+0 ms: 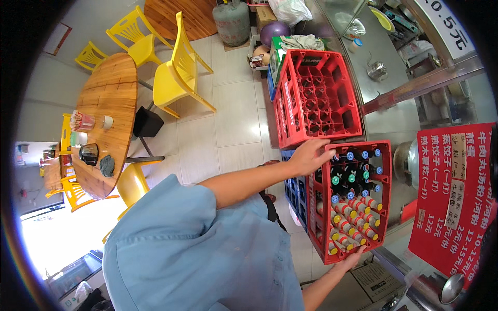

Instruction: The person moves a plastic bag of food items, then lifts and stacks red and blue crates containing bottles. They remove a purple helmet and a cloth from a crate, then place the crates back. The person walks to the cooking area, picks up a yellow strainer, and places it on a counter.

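Note:
A red plastic bottle crate (383, 155) is before me, with both my hands at its opposite ends. Dark bottles (351, 178) with blue and green caps fill one part of it; pale bottles (346, 225) with yellow caps fill the other. My left hand (311, 157) grips the rim at the corner beside a second red crate (288, 116). At the other end, my right hand (348, 261) holds the end wall, its fingertips near the rim. Blue crates (295, 186) show beneath the loaded one; whether it rests on them I cannot tell.
A metal counter (393, 105) with a glass-fronted frame runs along the right. A red menu board (447, 194) hangs there. On the left are a wooden table (113, 85) and yellow chairs (175, 85). A gas cylinder (232, 23) stands behind the crates, on the tiled floor (233, 116).

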Available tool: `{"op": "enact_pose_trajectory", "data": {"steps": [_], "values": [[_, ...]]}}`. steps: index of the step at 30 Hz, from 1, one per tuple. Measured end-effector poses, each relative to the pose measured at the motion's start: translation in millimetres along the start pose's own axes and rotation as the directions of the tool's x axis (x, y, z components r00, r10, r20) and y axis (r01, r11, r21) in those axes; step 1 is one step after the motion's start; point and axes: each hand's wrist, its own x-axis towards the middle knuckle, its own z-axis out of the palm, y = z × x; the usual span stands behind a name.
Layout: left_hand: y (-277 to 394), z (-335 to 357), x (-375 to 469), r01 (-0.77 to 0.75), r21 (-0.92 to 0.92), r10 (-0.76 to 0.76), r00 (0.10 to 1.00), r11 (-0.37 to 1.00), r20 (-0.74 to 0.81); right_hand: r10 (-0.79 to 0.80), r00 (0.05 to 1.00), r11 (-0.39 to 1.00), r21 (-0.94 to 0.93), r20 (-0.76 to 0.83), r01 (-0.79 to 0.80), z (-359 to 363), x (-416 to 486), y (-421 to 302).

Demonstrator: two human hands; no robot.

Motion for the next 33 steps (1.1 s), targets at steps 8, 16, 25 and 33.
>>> {"op": "enact_pose_trajectory", "data": {"steps": [8, 16, 25, 33], "values": [[-31.8, -51.4, -43.7, 0.336, 0.027, -0.337, 0.937, 0.942, 0.089, -0.055, 0.997, 0.997, -0.058, -0.059, 0.051, 10.4, -21.5, -3.7], [-88.5, -71.4, 24.7, 0.221, 0.146, -0.246, 0.952, 0.964, 0.183, -0.307, 0.917, 0.752, -0.655, -0.254, 0.07, 5.0, -0.8, 3.9], [-141.5, -164.4, 97.6, 0.251, 0.217, -0.331, 0.77, 0.943, 0.546, -0.729, 0.667, 0.56, -0.692, -0.151, 0.455, 134.6, -111.1, 8.8], [-186.4, -173.3, 184.4, 0.442, 0.044, -0.41, 0.786, 0.896, 0.463, -0.707, 0.609, 0.341, -0.582, 0.359, 0.738, 328.1, -171.1, 22.9]]}}
